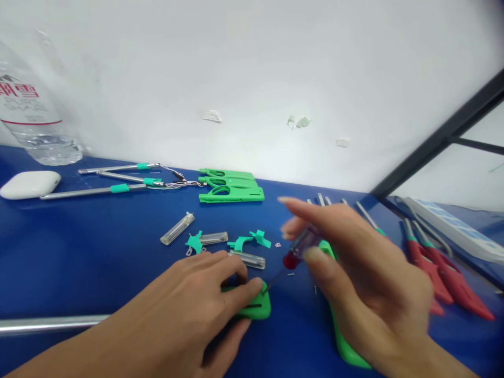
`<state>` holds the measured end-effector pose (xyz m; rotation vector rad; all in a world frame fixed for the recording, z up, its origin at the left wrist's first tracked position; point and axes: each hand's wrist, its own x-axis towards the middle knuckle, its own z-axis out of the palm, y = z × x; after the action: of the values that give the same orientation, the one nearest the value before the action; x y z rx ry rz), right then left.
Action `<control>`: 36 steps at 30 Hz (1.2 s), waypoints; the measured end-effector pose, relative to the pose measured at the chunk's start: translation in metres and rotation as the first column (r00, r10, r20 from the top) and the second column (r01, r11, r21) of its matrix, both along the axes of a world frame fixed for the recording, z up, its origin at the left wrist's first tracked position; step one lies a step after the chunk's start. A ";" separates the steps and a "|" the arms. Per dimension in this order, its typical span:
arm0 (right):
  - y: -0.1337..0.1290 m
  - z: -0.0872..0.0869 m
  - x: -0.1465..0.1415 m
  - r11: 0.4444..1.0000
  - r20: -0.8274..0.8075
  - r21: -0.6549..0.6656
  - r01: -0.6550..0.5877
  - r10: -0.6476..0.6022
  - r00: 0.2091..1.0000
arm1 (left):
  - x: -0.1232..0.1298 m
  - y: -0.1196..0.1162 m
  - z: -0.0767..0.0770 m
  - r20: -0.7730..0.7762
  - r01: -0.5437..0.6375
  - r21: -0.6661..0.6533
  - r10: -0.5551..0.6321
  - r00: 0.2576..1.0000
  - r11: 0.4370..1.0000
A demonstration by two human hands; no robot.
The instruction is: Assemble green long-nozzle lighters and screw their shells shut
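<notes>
R hand [370,278] grasps a screwdriver [291,261], clear handle w/ red collar, pinched btwn thumb and fingers; shaft slants down-left from the grip. L hand [197,299] presses a green casing [262,310] against the blue tabletop [299,325], fingers over its upper face, thumb along the near side.

Key relation: casing lies left of and below R grip, directly under L fingers, so L hand is nearer; R reaches it only via the shaft. Casing's long axis looks approx. left-right, rounded end toward R hand, dark slot running along it. Driver tip meets the casing just beside L index fingertip, at an angle, not upright.

Rel. to R grip: 2nd green casing [350,346] beneath the palm; red-handled lighters [452,273] off to the right; small pins [315,290] just below-left; clear tube [252,260] and teal clip [260,238] farther left, beyond L fingers; stacked green casings [236,194] up-left, near the wall.

Hidden/unclear: most of held casing is under L hand; tip blurry, can't tell if seated in a screw. Metal rod [55,324] cut off at L edge, other end behind L forearm; link to casing n/a. 2nd casing mostly occluded by R hand.
</notes>
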<state>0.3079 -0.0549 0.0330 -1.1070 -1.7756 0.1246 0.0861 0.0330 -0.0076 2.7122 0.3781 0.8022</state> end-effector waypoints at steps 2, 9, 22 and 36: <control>0.001 -0.002 -0.001 0.996 -0.048 -0.068 -0.055 0.051 0.998 | 0.001 -0.001 0.002 0.009 0.001 0.007 -0.001 1.000 1.000; 0.000 -0.002 0.002 0.997 -0.011 0.006 -0.075 0.075 0.997 | 0.002 0.001 -0.001 0.002 0.014 0.054 -0.014 1.000 0.998; -0.002 0.004 0.003 0.994 0.005 -0.103 -0.021 0.022 1.000 | 0.003 0.002 0.002 -0.032 0.034 0.006 -0.034 0.999 0.999; -0.002 0.006 0.005 0.994 -0.051 -0.098 0.048 -0.053 0.997 | 0.001 0.003 0.004 -0.072 0.052 -0.027 -0.054 0.996 0.998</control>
<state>0.3127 -0.0569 0.0389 -1.2064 -1.7074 0.2101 0.0871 0.0361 -0.0035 2.7219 0.3278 0.6815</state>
